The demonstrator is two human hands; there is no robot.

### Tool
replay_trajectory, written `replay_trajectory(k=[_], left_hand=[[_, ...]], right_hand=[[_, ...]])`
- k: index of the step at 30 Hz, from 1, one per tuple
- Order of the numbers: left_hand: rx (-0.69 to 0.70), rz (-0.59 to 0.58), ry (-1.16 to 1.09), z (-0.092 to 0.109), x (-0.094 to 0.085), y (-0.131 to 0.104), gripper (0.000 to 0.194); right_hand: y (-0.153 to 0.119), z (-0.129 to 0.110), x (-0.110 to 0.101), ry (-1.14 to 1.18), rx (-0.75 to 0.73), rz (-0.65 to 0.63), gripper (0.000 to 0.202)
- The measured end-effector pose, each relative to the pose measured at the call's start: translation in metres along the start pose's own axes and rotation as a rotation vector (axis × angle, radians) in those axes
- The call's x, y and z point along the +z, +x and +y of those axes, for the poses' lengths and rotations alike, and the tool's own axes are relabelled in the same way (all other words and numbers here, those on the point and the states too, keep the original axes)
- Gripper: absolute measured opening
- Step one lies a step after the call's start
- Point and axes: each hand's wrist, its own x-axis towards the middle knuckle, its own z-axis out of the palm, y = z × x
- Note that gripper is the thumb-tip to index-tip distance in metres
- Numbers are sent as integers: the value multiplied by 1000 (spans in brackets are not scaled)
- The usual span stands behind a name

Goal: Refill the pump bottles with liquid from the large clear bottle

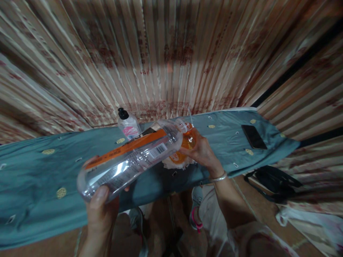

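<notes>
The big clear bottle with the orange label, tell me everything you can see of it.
The big clear bottle looks like transparent plastic, with an orange label, a white barcode patch and a narrow neck showing no cap. It is held on its side above the teal cloth, base in the left hand, neck by the orange bottle in the right hand; whether the bottles touch is unclear.

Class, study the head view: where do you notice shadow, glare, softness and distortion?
In the head view, light is dim, with a darker patch on the cloth beneath the clear bottle; in the head view, white glare streaks the bottle's side; in the head view, softness leaves the orange label's print hard to read; in the head view, curtain pleats fan outward, suggesting wide-angle stretch.
</notes>
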Motion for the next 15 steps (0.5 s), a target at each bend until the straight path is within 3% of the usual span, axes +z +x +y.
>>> replay_trajectory(k=[15], left_hand=[[12,10,24,1,1,-1,61]], right_hand=[[0,0,-1,2,26,-22,69]])
